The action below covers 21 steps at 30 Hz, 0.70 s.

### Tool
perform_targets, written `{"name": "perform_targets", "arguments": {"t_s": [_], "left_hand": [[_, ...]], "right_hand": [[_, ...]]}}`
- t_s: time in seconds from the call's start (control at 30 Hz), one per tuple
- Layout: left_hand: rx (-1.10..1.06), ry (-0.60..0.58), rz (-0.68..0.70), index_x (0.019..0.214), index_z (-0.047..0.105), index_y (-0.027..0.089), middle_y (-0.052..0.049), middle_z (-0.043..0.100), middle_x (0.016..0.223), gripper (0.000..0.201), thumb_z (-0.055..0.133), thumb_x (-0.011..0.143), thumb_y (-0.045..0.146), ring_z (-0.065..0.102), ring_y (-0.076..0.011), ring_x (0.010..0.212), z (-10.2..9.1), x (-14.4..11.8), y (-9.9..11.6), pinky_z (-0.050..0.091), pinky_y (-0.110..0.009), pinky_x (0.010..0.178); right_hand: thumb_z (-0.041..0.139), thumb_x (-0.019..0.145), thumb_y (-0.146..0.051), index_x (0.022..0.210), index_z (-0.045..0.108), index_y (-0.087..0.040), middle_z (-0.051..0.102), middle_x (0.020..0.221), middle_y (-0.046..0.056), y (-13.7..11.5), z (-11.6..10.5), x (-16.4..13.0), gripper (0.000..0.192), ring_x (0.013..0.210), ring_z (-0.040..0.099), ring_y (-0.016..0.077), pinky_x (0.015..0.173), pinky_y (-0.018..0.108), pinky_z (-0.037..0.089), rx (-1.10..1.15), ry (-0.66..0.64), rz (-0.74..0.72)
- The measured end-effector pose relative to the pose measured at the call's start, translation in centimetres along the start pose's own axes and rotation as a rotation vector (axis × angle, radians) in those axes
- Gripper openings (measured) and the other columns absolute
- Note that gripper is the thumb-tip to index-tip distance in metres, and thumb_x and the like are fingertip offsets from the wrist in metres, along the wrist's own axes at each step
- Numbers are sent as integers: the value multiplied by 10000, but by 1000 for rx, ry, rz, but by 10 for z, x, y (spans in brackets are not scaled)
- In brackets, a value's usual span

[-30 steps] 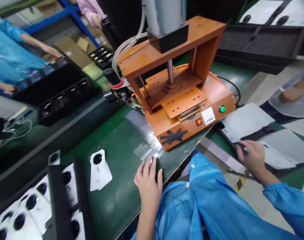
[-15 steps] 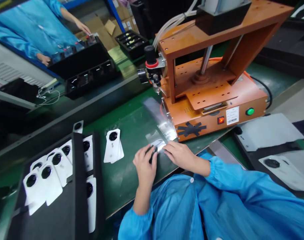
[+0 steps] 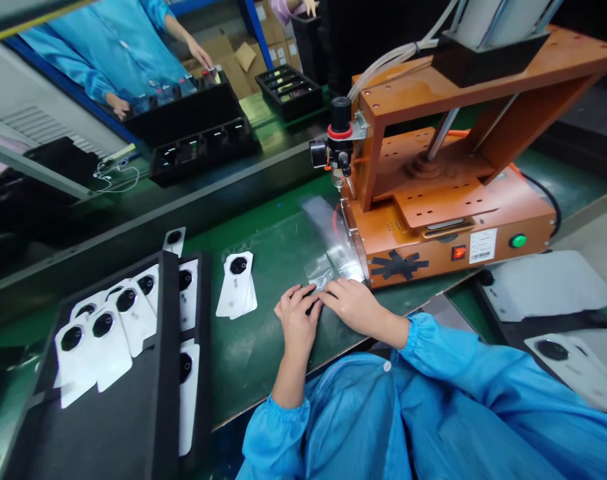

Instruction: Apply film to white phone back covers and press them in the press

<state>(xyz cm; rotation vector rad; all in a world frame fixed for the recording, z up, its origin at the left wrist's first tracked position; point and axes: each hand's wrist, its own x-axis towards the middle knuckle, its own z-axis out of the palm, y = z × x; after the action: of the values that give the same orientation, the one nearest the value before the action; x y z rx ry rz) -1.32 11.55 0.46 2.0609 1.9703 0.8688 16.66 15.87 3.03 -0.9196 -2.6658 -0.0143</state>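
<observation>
My left hand [image 3: 298,315] is low over the green work surface [image 3: 268,340], its fingers curled and pinched. Against its fingertips press those of my right hand [image 3: 353,305], which is bent inward from the right. Whatever lies between the fingers is small and mostly hidden; I cannot make it out. Just beyond the fingertips is some clear plastic film [image 3: 323,268], flat and shiny. A small fanned stack of white phone back covers [image 3: 234,293], with a round black camera ring on top, lies to the left of my hands.
An orange press machine [image 3: 398,267] stands to the right of the film. More white back covers [image 3: 116,353] lie on a black tray [image 3: 108,427] at left. Grey covers [image 3: 548,287] rest on the right. Across the bench, a co-worker's hands [image 3: 199,52] touch a black box [image 3: 183,120].
My hands have come together, right fingertips now meeting the left. The dark piece and bright film seen between them earlier are now mostly covered. The whole view has shifted slightly.
</observation>
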Motion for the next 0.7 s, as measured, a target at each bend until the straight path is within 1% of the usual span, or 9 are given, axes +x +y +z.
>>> {"name": "perform_targets", "arguments": {"t_s": [0.1, 0.17, 0.23, 0.33, 0.4, 0.47, 0.53, 0.63, 0.7], "left_hand": [[-1, -25, 14, 1039, 775, 301, -46, 737, 1224, 171, 630, 951, 280, 538, -320, 1248, -2, 1, 2, 354, -573, 1042], [6, -57, 43, 1143, 746, 313, -49, 706, 1301, 230, 625, 947, 295, 521, -331, 1280, -7, 0, 6, 340, -583, 1056], [19, -110, 82, 1294, 669, 320, -42, 628, 1429, 376, 627, 921, 285, 478, -336, 1342, -13, -2, 10, 327, -583, 1079], [13, -245, 99, 1457, 526, 297, -19, 466, 1585, 635, 557, 835, 167, 356, -323, 1448, -22, -4, 15, 286, -571, 1137], [-1, -309, 70, 1467, 513, 283, -3, 433, 1607, 706, 497, 781, 118, 318, -306, 1469, -26, -3, 17, 264, -557, 1164], [6, -312, 45, 1423, 562, 282, 3, 480, 1573, 672, 471, 777, 121, 353, -289, 1442, -29, 2, 21, 287, -531, 1163], [31, -303, 43, 1368, 611, 286, -1, 547, 1511, 601, 464, 804, 141, 423, -272, 1381, -31, 10, 24, 339, -500, 1137], [64, -337, 75, 1270, 677, 322, 2, 638, 1384, 487, 456, 865, 169, 533, -239, 1255, -38, 33, 24, 420, -462, 1076], [95, -358, 84, 1217, 703, 345, 0, 664, 1325, 427, 449, 913, 186, 582, -212, 1193, -46, 63, 11, 468, -430, 1040]], "right_hand": [[496, 1019, -207, 1111, 646, -139, 631, 1002, 103, 2, 3, 0, 189, 911, 539, 234, 735, 357, 441, -22, 12, -21], [495, 1014, -198, 1061, 652, -136, 634, 981, 104, 3, 2, -2, 176, 897, 543, 235, 731, 361, 448, -24, 36, -18], [501, 1001, -182, 1016, 658, -137, 643, 960, 105, 3, -1, -10, 163, 881, 554, 231, 733, 362, 461, 1, 82, 0], [556, 948, -135, 1009, 661, -150, 664, 997, 102, -1, -10, -35, 122, 905, 584, 221, 794, 362, 499, 107, 239, 37], [616, 895, -96, 1041, 658, -160, 668, 1012, 93, 0, -12, -57, 165, 903, 603, 207, 819, 359, 519, 216, 394, 52], [661, 855, -75, 1034, 662, -174, 661, 983, 82, 5, -11, -74, 204, 875, 623, 198, 789, 353, 532, 324, 520, 100], [690, 834, -69, 1008, 673, -185, 653, 954, 76, 10, -7, -83, 210, 853, 640, 197, 761, 352, 542, 406, 602, 150], [712, 825, -71, 980, 693, -194, 656, 927, 71, 14, -1, -88, 199, 826, 657, 193, 728, 340, 557, 450, 646, 139], [704, 832, -66, 973, 699, -196, 665, 903, 64, 15, 3, -88, 192, 799, 663, 182, 698, 322, 567, 452, 646, 106]]}}
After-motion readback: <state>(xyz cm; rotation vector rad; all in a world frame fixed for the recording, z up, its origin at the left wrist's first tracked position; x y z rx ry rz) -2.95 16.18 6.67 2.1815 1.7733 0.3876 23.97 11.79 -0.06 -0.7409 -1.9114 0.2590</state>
